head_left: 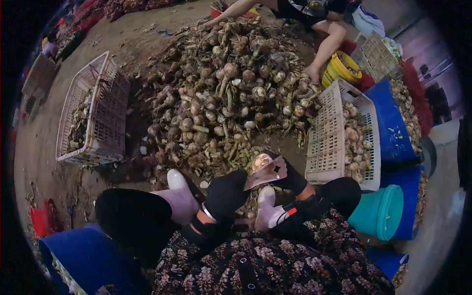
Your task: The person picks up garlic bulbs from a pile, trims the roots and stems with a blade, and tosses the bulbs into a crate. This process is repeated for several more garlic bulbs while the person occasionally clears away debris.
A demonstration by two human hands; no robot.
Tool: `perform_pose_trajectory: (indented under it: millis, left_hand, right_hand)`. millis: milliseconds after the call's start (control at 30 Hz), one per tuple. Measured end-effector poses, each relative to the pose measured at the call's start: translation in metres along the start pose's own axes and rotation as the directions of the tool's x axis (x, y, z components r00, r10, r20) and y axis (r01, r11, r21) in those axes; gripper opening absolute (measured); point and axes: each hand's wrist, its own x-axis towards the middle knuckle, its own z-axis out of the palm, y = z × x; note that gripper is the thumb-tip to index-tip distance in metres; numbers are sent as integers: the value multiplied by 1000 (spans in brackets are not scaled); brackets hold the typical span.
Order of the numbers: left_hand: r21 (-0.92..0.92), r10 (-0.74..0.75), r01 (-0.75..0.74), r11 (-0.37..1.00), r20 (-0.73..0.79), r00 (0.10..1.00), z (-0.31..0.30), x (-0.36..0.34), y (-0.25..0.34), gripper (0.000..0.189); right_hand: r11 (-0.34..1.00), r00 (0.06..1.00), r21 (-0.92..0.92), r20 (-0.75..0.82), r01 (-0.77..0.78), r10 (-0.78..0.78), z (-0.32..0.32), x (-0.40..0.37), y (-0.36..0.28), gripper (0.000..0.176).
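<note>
My left hand [226,191], in a black glove, is closed at the left end of a wide metal knife [265,175] with a cross-shaped hole near its far end. My right hand [291,178], also black-gloved, is closed behind the blade. A pale garlic bulb [261,161] shows just above the blade, beside my right hand; its fingers are partly hidden by the knife. Both hands are over the near edge of a large heap of garlic bulbs [216,93] with stems and roots, lying on the floor.
A white crate [105,115] with trimmings stands left, another crate [324,137] with bulbs right. A teal bucket [391,211], blue containers [391,120] and a yellow bucket [339,70] line the right. A person's leg [328,46] is beyond the heap; a blue tub [93,255] is near left.
</note>
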Motion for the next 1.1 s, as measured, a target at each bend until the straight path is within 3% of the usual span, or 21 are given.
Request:
perform_pose_trajectory:
  millis: [100, 200, 333, 433, 467, 533, 567, 633, 700, 733, 800, 833, 900, 967, 1000, 1033, 1100]
  left_hand:
    - [11, 35, -36, 999, 7, 999, -1, -6, 8, 22]
    - [-6, 59, -59, 998, 6, 998, -2, -6, 16, 23]
    - [-9, 25, -25, 1000, 69, 997, -4, -3, 24, 23]
    - [-35, 20, -17, 999, 74, 997, -3, 0, 20, 22]
    - [-42, -85, 92, 995, 135, 987, 3, 1, 9, 26]
    - [-40, -280, 299, 953, 251, 927, 29, 3, -42, 34]
    - [37, -264, 261, 965, 180, 948, 43, 0, -76, 29]
    - [211, -194, 175, 962, 74, 978, 61, -7, -129, 21]
    - [45, -73, 73, 996, -6, 997, 53, 4, -109, 25]
    - [-207, -124, 138, 969, 79, 989, 35, 10, -81, 27]
    - [-633, -222, 331, 700, 248, 943, -2, 22, -25, 32]
    - [-789, -203, 453, 415, 405, 891, -22, 33, -7, 31]
    - [-832, -218, 521, 188, 482, 848, -23, 29, 2, 30]
    - [-792, -353, 476, 382, 351, 867, 6, 14, 9, 27]
    - [-776, -350, 510, 370, 392, 851, 6, 15, 12, 27]
    - [-758, -345, 544, 359, 434, 832, 5, 17, 16, 27]
    - [-744, -343, 573, 342, 469, 814, 5, 16, 17, 26]
  right_hand:
    - [998, 997, -51, 78, -26, 30, -4, -14, -7, 30]
    - [998, 990, 37, 136, -46, 40, -4, -23, -13, 41]
    - [983, 982, 158, 149, 94, -118, 1, -25, -13, 56]
    - [995, 981, 77, 180, 59, -72, -4, -37, 22, 41]
    - [999, 983, 40, 181, 10, -17, -2, -47, 34, 35]
    - [930, 990, 343, 92, -133, 107, 19, -68, 44, 33]
    - [858, 981, 477, 72, -192, 180, 25, -79, 47, 32]
    - [838, 979, 530, -66, -131, 195, 23, -71, 2, 32]
    - [944, 975, 330, -208, 0, 73, -1, -36, -38, 41]
    - [978, 977, 209, -208, 3, 42, -11, -31, -32, 52]
    - [972, 981, 236, -184, -23, 68, -10, -25, -36, 56]
    - [979, 983, 201, -174, -24, 60, -10, -22, -39, 58]
    - [998, 986, -28, -158, 53, -56, -4, -12, -42, 60]
    - [976, 983, -130, -47, 173, -180, 0, -1, -39, 62]
    - [956, 972, -181, 4, 230, -233, 0, 0, -35, 63]
    - [918, 975, -337, 2, 209, -221, 3, 0, -27, 64]
    - [863, 976, -469, -12, 187, -218, 5, 0, -25, 64]
